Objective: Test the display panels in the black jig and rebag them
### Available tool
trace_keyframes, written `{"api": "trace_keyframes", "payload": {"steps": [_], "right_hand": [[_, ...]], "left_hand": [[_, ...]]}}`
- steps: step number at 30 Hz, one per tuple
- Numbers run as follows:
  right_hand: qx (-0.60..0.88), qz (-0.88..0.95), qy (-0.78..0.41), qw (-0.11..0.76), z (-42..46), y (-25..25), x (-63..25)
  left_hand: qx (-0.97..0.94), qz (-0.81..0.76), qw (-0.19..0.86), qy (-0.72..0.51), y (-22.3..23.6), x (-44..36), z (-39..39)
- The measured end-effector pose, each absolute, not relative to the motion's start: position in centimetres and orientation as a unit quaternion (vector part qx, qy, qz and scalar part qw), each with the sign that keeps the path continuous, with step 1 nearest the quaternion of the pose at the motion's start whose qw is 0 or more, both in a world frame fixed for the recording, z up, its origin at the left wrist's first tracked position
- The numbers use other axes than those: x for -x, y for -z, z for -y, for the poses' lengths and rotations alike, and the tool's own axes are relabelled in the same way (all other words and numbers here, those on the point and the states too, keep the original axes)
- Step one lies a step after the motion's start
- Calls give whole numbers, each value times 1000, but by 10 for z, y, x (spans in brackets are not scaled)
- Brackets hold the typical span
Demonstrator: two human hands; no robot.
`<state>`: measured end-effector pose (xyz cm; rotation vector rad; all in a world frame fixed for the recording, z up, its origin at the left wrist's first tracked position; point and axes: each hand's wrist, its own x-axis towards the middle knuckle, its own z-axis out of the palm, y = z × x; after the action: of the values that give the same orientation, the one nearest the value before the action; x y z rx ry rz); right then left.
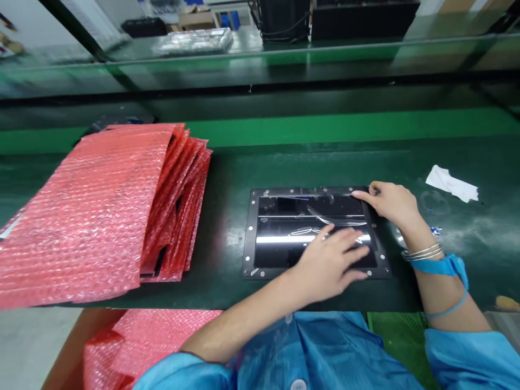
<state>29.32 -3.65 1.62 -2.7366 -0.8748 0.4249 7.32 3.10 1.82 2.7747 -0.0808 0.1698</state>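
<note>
Black framed panel (284, 233): flat on green desk (227, 179), right of red bubble-wrap stack (97, 211). Left hand (333, 260): palm down, fingers spread flat on its glossy face. Right hand (392, 203): fingers pinching the far right corner, wrist bent inward.

The panel (284, 233) has a glossy black face that mirrors the lights, set in a matt black frame studded with small shiny metal screws. A clear, wrinkled plastic film lies over the glass under the left hand (331, 260); the right hand (390, 201) pinches it at the 1 o'clock corner. Thin metal bangles (422, 253) ring that wrist beside a smooth blue strap (441, 266). At 9 o'clock, red bubble wrap bags (101, 211) look bumpy and shiny. The dark green belt (227, 179) is matt and scuffed; crumpled white paper (452, 183) at 2 o'clock
</note>
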Motion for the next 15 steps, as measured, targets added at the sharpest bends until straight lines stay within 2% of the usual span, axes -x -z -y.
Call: {"api": "trace_keyframes", "payload": {"steps": [5, 9, 13, 15], "right_hand": [[931, 268, -135, 207, 49, -13, -289], [907, 280, -132, 287, 47, -15, -278], [859, 319, -155, 370, 43, -10, -270], [818, 323, -184, 439, 45, -3, -271]], "left_hand": [[-973, -176, 121, -89, -24, -78, -82], [-967, -193, 126, -108, -24, -83, -94], [-936, -245, 169, -186, -25, -83, -94], [-925, -243, 189, -224, -28, -79, -93]]}}
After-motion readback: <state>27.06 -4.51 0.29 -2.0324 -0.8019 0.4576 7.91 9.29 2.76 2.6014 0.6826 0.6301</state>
